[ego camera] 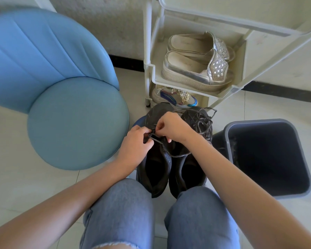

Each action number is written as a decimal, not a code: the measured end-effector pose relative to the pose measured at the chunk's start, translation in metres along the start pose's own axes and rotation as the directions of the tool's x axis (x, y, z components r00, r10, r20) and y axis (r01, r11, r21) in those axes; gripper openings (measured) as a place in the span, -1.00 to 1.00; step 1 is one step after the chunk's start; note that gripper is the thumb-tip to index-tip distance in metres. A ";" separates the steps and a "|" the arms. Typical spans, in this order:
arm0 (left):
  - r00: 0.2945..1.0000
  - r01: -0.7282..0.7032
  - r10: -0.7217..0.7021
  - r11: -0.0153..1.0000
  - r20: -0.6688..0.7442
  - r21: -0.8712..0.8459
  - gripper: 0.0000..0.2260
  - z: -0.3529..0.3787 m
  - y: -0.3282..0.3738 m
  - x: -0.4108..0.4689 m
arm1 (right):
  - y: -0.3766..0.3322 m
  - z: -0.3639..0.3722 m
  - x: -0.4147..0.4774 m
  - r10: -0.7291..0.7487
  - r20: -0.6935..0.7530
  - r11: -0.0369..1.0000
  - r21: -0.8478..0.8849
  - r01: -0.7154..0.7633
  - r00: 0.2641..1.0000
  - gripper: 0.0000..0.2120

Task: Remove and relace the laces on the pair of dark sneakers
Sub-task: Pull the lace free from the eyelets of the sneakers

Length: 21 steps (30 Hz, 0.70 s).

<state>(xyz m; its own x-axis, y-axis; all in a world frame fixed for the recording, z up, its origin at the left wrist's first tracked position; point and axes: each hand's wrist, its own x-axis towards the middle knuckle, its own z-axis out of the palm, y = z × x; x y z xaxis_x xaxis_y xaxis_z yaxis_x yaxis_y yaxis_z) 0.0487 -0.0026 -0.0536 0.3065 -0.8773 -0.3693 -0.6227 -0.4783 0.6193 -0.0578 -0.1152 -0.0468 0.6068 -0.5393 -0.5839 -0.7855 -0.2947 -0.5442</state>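
Observation:
Two dark sneakers stand side by side on the floor between my knees, toes pointing away. Over the left sneaker [153,169] both hands work at its eyelets. My left hand [136,146] pinches the dark lace [161,143] near the tongue. My right hand [174,127] pinches the same lace just above it. A loose length of that lace trails across to the right sneaker [187,169]. The right sneaker's own lace [202,121] lies in a loose tangle over its toe.
A blue round chair [77,121] stands to the left. A cream plastic shoe rack [240,83] ahead holds silver slip-ons [196,63] and a colourful trainer [176,97] below. A dark grey bin [266,157] stands to the right. The floor is pale tile.

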 end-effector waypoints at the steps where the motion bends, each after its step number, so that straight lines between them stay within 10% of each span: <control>1: 1.000 0.012 -0.012 1.000 -0.004 -0.028 -0.73 0.000 -0.001 0.000 | 0.006 0.006 -0.003 -0.001 -0.059 0.997 0.075 0.006 0.998 -0.89; 21: 0.998 0.061 -0.064 0.973 -0.006 -0.224 -0.66 -0.003 -0.002 -0.002 | 0.024 0.026 -0.007 0.016 -0.187 0.963 0.266 0.035 0.982 -0.95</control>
<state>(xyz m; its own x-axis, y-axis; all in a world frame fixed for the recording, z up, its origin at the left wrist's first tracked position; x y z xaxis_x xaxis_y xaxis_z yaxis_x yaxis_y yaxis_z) 0.0511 -0.0002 -0.0519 0.3503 -0.8452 -0.4036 -0.4255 -0.5275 0.7353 -0.0778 -0.0976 -0.0715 0.5612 -0.6815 -0.4697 -0.7033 -0.0933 -0.7048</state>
